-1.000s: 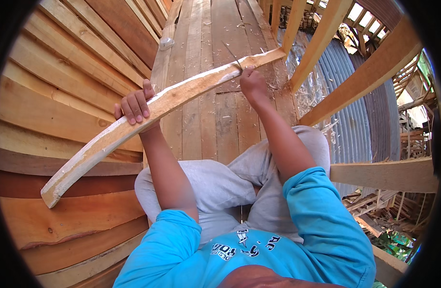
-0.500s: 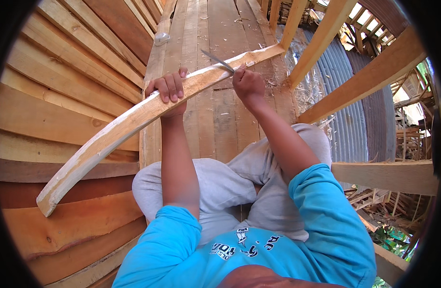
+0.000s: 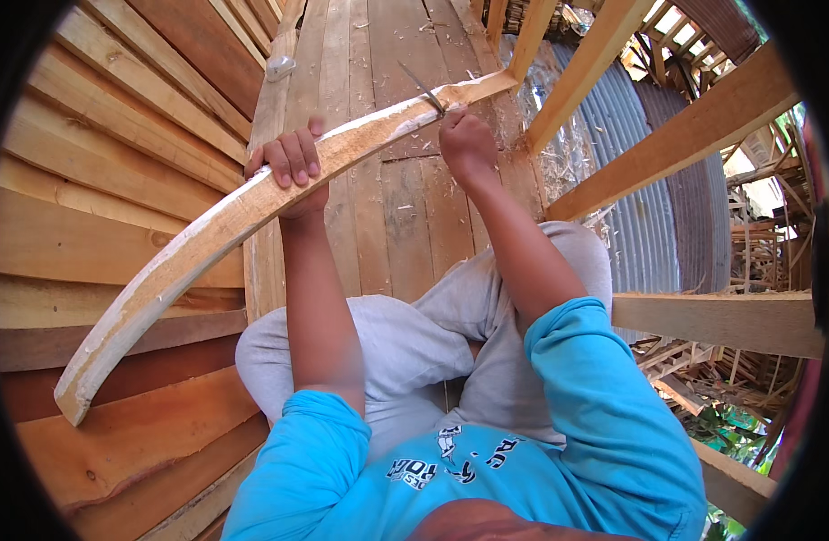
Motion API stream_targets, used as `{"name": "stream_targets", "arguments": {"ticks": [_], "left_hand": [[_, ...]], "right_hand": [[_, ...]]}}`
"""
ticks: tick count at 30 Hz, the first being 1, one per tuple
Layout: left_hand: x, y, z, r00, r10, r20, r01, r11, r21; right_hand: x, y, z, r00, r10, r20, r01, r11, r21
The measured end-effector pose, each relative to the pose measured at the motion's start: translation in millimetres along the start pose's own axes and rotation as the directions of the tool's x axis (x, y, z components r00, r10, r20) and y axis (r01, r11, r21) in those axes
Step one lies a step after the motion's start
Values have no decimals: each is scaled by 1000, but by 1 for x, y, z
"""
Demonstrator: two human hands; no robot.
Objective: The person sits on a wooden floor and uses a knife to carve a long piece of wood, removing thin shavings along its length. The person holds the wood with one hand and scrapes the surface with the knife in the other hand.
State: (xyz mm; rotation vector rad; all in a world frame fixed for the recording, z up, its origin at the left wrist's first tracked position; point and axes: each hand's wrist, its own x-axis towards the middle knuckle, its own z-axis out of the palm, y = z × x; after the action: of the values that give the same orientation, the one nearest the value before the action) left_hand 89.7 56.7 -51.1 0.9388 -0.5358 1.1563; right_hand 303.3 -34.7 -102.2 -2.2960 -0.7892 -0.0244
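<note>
A long board [image 3: 365, 142], tan and pale with a whitish edge, slants across my front from the lower left to the far right. Its near end is curved. My left hand [image 3: 290, 171] is closed round its middle, fingers over the upper face. Farther along, my right hand [image 3: 469, 144] grips a knife, whose thin blade [image 3: 422, 88] points up and left across the board near its far end. The knife's handle is hidden inside my fist. Blade and board appear to touch.
Plank flooring [image 3: 405, 216] with scattered shavings lies under the board. Stacked planks [image 3: 117, 198] line the left side. On the right stand wooden railing posts [image 3: 595, 77], with corrugated metal sheets [image 3: 635, 198] beyond. A small clear container [image 3: 280, 68] sits at the far left.
My right hand and the knife have slid a little along the board toward its far end, and the blade is angled more steeply. My left hand keeps its hold. The whole view has shifted slightly.
</note>
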Motion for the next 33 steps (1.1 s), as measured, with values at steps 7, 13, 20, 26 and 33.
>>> {"name": "stream_targets", "arguments": {"ticks": [7,13,20,26,33], "left_hand": [[8,4,-3,1000,-14,26,12,997,73],[9,7,-2,999,-37,16,36,996,79],[3,35,-9,988,-150,-33,153,983,99],[10,70,-6,992,-115,53,103,976,194],[29,93,25,974,-165,155,165,986,18]], "right_hand": [[-13,-17,0,991,-74,112,68,996,61],[-6,-16,-1,985,-35,170,16,993,114],[-4,-14,0,988,-40,146,23,993,116],[-4,-12,4,990,-43,135,25,991,129],[-3,-12,4,991,-48,124,29,987,157]]}}
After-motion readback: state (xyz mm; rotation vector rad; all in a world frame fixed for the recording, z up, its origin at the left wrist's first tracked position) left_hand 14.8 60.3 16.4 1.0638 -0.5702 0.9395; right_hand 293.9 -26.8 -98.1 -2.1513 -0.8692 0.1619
